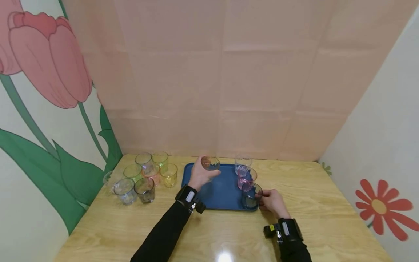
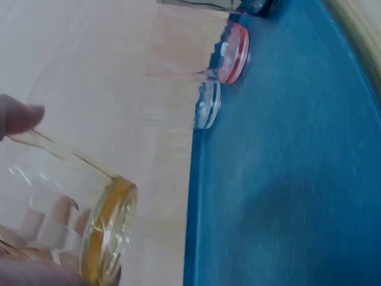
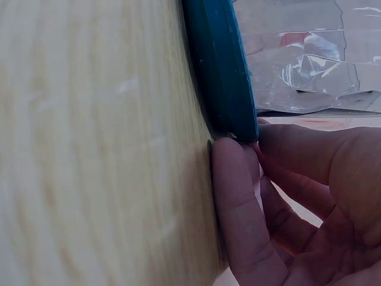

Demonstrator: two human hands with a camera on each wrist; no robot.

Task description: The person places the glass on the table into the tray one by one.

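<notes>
My left hand [image 1: 198,175] grips a clear glass with an amber tint [image 1: 211,163] over the back middle of the blue tray [image 1: 217,198]. In the left wrist view the amber glass [image 2: 107,232] is tilted, its thick base facing the tray. My right hand [image 1: 274,202] is at the tray's front right corner, where thumb and fingertips pinch the rim in the right wrist view. Along the tray's right side stand a clear glass [image 1: 243,163], a pink glass [image 1: 247,178] and a dark grey-blue glass [image 1: 251,196] in a line.
Left of the tray, several tinted glasses stand close together on the wooden table [image 1: 209,236], among them a yellow glass [image 1: 169,176] and a dark grey glass [image 1: 145,190]. A paper-covered wall [image 1: 219,91] rises behind the table's back edge.
</notes>
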